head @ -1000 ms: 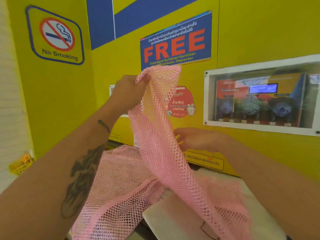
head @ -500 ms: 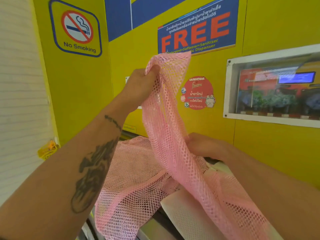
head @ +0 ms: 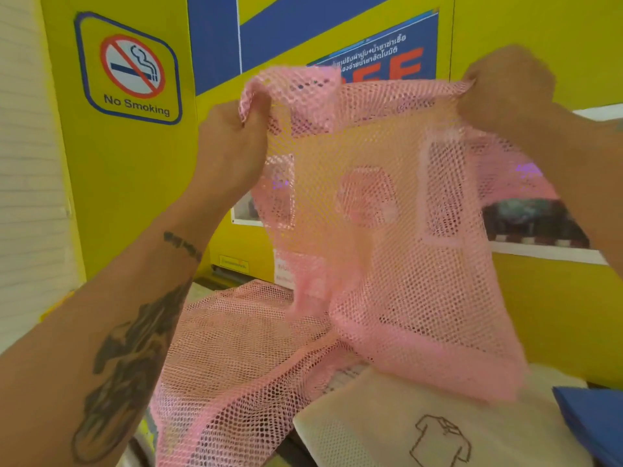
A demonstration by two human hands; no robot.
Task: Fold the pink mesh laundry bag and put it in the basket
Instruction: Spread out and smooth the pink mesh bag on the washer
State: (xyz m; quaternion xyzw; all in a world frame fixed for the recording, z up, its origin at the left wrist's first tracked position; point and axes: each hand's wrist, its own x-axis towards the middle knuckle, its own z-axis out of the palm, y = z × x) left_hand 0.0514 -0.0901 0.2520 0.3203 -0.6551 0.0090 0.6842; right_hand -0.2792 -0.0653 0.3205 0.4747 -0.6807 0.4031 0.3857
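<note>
Sign: a No Smoking sign (head: 129,69) sits on the yellow wall (head: 135,183) at the far left, above the raised forearm.
Left arm: bare, with a dark tattoo, reaching up from the lower left corner.
Left hand: the left hand (head: 229,146) is closed tight on the top left corner of the pink mesh bag (head: 387,237), with a bunch of netting standing up above the knuckles.
Bag: held up in the air in front of the wall and stretched between both hands; the top edge runs roughly level from one fist to the other, and the rest hangs down as a see-through sheet, its lower part blurred.
Lower pile: below the left hand, more pink mesh (head: 236,358) lies heaped on the surface; whether it is part of the same bag cannot be told.
White bag: a white mesh bag (head: 404,429) printed with a shirt outline lies flat under the hanging edge, bottom centre.
Poster: a blue poster (head: 404,48) with orange letters shows behind the top edge.
Right hand: the right hand (head: 505,89) pinches the top right corner, fingers shut on the netting.
Window: a white-framed window (head: 539,227) in the wall, partly seen through the mesh.
Blue item: a blue corner (head: 596,423) at the lower right edge.
</note>
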